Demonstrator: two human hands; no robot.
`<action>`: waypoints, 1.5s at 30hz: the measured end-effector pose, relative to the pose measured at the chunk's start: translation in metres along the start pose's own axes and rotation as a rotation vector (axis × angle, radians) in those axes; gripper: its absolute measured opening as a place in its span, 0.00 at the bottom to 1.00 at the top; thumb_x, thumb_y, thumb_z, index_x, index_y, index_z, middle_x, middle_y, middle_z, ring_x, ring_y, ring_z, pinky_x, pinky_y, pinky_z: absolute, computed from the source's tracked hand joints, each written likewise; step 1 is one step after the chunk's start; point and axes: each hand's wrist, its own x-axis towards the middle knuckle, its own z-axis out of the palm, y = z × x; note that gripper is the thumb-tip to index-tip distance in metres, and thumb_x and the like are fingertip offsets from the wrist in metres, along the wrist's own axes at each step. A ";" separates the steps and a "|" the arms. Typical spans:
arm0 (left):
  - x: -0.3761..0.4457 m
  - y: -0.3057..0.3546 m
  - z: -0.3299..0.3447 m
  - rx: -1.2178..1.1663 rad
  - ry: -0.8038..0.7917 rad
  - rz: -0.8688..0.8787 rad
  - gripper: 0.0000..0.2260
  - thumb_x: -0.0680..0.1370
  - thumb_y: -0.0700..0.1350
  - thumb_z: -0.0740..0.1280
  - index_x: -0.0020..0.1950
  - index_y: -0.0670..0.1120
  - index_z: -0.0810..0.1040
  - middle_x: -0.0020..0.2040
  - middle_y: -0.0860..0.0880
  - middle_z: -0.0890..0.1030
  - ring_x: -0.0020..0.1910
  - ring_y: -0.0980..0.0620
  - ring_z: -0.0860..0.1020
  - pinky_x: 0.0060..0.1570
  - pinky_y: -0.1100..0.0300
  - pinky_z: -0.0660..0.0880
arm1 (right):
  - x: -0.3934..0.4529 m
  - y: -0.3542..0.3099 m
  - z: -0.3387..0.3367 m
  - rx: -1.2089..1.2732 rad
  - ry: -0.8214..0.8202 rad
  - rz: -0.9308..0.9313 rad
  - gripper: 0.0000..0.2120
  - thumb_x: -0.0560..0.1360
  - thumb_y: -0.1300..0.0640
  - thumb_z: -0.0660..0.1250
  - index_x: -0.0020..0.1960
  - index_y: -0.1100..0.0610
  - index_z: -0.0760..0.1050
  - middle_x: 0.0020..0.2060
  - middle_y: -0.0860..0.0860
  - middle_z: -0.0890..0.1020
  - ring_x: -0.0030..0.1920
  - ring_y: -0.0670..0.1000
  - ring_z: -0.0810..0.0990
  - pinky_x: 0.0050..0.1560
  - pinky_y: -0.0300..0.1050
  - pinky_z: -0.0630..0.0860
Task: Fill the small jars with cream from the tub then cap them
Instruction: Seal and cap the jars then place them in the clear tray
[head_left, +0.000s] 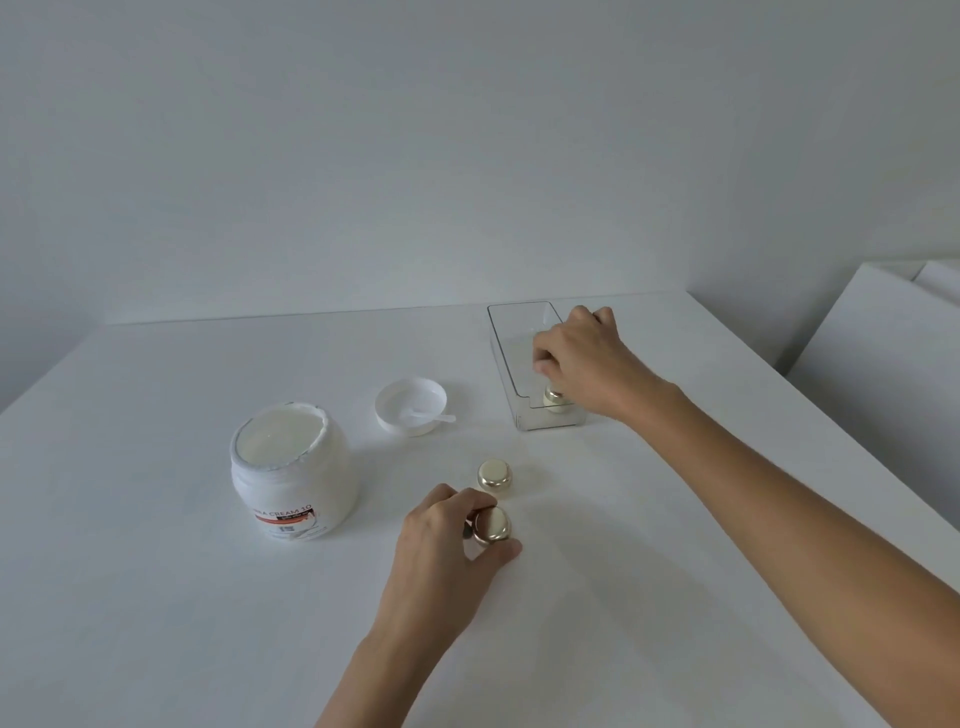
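The white cream tub (293, 470) stands open at the left of the table, full of cream. Its white lid (410, 405) lies upside down behind it, with a small white spatula (428, 415) resting in it. Two small jars with gold caps stand near the middle. My left hand (447, 551) grips the nearer capped jar (491, 526) with curled fingers and thumb. The other capped jar (494, 475) stands free just behind it. My right hand (582, 358) reaches into the clear plastic tray (511, 364), fingers curled over something hidden. A third small jar (556, 400) sits in the tray below that hand.
The white table ends at a wall behind the tray. A white box or cabinet (883, 364) stands past the table's right edge.
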 end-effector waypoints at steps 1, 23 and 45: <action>0.000 0.000 -0.002 -0.001 0.005 -0.003 0.10 0.69 0.46 0.79 0.47 0.50 0.82 0.41 0.54 0.77 0.40 0.61 0.75 0.39 0.74 0.68 | -0.008 -0.008 -0.003 0.109 0.061 -0.037 0.07 0.78 0.58 0.61 0.45 0.56 0.77 0.38 0.51 0.82 0.50 0.56 0.73 0.52 0.49 0.65; 0.089 0.029 -0.054 0.078 0.052 0.075 0.10 0.73 0.43 0.74 0.54 0.45 0.81 0.40 0.53 0.80 0.36 0.55 0.80 0.34 0.74 0.72 | -0.083 -0.027 0.012 0.442 -0.357 -0.077 0.11 0.76 0.52 0.64 0.58 0.48 0.71 0.48 0.43 0.71 0.46 0.44 0.73 0.47 0.40 0.73; 0.228 0.047 0.034 0.738 -0.344 0.160 0.14 0.70 0.45 0.75 0.55 0.46 0.81 0.53 0.49 0.84 0.56 0.47 0.78 0.52 0.56 0.70 | -0.113 0.046 -0.021 0.476 -0.155 0.062 0.11 0.74 0.50 0.67 0.55 0.42 0.71 0.44 0.39 0.74 0.44 0.40 0.73 0.44 0.31 0.71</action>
